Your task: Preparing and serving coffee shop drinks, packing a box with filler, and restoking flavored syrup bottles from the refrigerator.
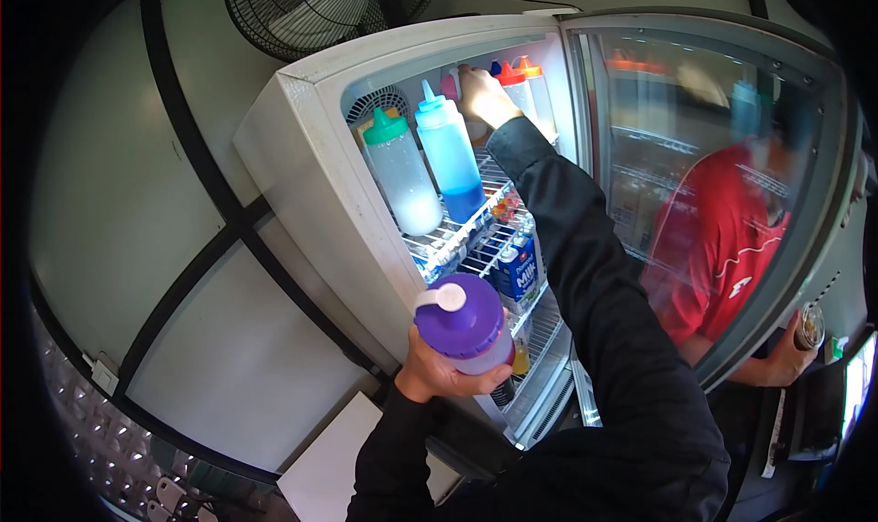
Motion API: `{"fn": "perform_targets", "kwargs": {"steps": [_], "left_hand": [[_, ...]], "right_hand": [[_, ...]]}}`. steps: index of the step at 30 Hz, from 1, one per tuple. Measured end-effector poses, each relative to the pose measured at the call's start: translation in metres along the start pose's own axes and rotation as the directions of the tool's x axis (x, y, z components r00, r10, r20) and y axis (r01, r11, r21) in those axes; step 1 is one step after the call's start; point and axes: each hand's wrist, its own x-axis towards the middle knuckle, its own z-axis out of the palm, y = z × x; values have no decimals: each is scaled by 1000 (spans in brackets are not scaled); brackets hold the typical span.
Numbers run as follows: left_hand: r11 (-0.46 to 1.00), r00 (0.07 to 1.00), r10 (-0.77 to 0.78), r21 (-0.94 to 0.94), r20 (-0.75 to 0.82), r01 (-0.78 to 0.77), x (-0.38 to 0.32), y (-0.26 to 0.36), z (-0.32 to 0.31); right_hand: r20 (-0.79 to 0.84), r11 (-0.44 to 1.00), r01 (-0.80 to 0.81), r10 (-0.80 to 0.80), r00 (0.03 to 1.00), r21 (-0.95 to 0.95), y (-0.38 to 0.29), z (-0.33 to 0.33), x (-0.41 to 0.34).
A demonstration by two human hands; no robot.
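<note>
My left hand (442, 371) grips a squeeze bottle with a purple lid (466, 316) and a white cap, in front of the open refrigerator (322, 200). Inside, on the top shelf at the back, my right hand (480, 93) is around a pinkish-white thing (451, 85), mostly hidden by the fingers. To its left stand a squeeze bottle with blue liquid (451, 158) and a green-lidded squeeze bottle (403, 176) with whitish contents. Close on its right are a red-lidded squeeze bottle (514, 86) and an orange-lidded one (538, 93).
The glass door (693, 110) stands open at the right. Through it shows a person in a red shirt (727, 234), holding a cup with a straw (809, 326). A milk carton (518, 268) sits on a lower wire shelf. A fan (322, 8) is behind the refrigerator.
</note>
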Motion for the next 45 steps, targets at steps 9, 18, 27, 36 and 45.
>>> {"fn": "perform_targets", "kwargs": {"steps": [9,18,27,36,45], "left_hand": [[991,973,0,-131,-231,-31,14,-7,25],[860,824,397,478,-404,-180,149,-15,68],[780,748,444,624,-492,-53,231,-106,97],[771,720,203,562,-663,299,268,-172,89],[568,730,180,675,-660,471,251,-197,59]], "right_hand": [[-266,925,269,-197,944,267,39,-66,-95],[-704,908,114,228,672,403,-38,-154,-287],[-244,675,-4,272,931,738,-74,-200,-425],[-648,664,556,-140,748,499,-30,-232,-479],[-609,906,98,193,769,412,3,-242,-497]]}}
